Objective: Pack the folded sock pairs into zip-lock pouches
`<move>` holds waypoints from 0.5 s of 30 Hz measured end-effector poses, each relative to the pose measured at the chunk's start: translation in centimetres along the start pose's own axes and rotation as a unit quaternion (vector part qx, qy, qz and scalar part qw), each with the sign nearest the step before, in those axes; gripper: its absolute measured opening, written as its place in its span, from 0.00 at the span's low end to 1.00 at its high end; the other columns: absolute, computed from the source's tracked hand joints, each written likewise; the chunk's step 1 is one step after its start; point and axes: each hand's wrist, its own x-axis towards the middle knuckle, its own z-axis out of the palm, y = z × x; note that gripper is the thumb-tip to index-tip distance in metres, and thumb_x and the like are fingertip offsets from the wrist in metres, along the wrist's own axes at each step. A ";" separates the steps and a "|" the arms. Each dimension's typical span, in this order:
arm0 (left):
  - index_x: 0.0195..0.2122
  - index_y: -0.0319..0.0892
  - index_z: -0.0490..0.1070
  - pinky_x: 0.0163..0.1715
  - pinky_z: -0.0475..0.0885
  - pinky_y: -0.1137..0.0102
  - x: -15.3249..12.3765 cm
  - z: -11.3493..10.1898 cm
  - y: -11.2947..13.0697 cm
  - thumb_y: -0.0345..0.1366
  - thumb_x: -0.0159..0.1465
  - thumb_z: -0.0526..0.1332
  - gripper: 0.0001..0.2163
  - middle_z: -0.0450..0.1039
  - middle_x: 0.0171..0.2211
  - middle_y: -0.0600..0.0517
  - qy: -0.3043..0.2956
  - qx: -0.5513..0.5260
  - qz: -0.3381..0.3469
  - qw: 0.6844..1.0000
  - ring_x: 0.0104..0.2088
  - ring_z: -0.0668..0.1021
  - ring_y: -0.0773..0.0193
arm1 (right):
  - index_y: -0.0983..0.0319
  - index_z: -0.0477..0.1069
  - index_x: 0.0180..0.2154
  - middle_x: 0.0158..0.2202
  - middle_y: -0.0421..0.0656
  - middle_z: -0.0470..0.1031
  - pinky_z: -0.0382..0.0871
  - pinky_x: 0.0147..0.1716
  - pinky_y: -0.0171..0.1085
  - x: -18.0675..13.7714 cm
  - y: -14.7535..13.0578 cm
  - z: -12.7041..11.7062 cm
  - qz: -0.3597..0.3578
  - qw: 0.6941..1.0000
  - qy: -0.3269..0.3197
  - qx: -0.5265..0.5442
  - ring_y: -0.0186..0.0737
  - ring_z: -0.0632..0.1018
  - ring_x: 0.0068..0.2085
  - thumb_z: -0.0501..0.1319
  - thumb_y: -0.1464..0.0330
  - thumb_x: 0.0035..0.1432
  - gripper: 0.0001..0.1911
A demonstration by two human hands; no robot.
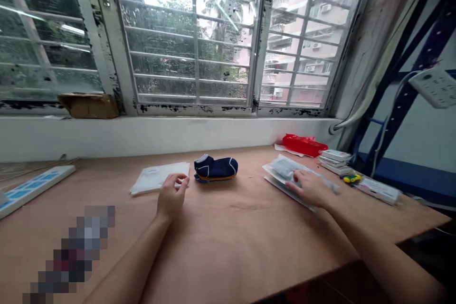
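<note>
Head view: with six o'clock nearest us on the worktop (221,237), our left hand (173,192) rested toward eleven, holding nothing we could see, fingers loosely curled and the thumb a narrow gap away. Our right hand (307,187) lay over the translucent packets (283,171) toward one o'clock, its fingers bent; whether they pinched the film, we could not tell. We judged the film limp and slippery, so a firm pinch on one edge seemed better for us than pressing the middle, where layers might slide or drag together.

The packets looked cloudy and flat, one lapping over another, their long edges slanting toward four o'clock. Just behind our left hand lay a white packet (151,178); contact was unclear. Beyond, near twelve, sat the navy socks (217,168), white-lined with an orange layer underneath, apart from both hands.
</note>
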 end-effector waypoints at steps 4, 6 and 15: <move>0.35 0.43 0.71 0.32 0.74 0.68 0.0 0.3 -0.8 0.46 0.62 0.56 0.13 0.70 0.38 0.49 -0.039 0.011 -0.004 0.999 0.35 0.75 0.59 | 0.59 0.68 0.55 0.57 0.53 0.68 0.60 0.54 0.52 2.0 0.9 -0.1 0.011 0.997 0.074 -0.019 0.57 0.68 0.57 0.48 0.46 0.62 0.31; 0.35 0.42 0.72 0.34 0.75 0.66 -0.1 0.3 -1.2 0.46 0.62 0.56 0.13 0.71 0.39 0.48 -0.059 0.022 -0.009 0.998 0.36 0.76 0.59 | 0.55 0.63 0.61 0.62 0.52 0.63 0.58 0.55 0.56 2.8 0.8 0.8 0.022 0.997 0.054 -0.044 0.61 0.66 0.59 0.51 0.44 0.58 0.35; 0.36 0.43 0.72 0.44 0.72 0.60 -0.5 0.4 -2.1 0.43 0.61 0.56 0.10 0.71 0.40 0.48 -0.087 0.052 0.007 0.995 0.38 0.76 0.56 | 0.52 0.61 0.63 0.62 0.50 0.64 0.61 0.54 0.52 3.8 5.6 3.8 -0.024 0.999 -0.004 -0.048 0.58 0.69 0.58 0.55 0.46 0.56 0.36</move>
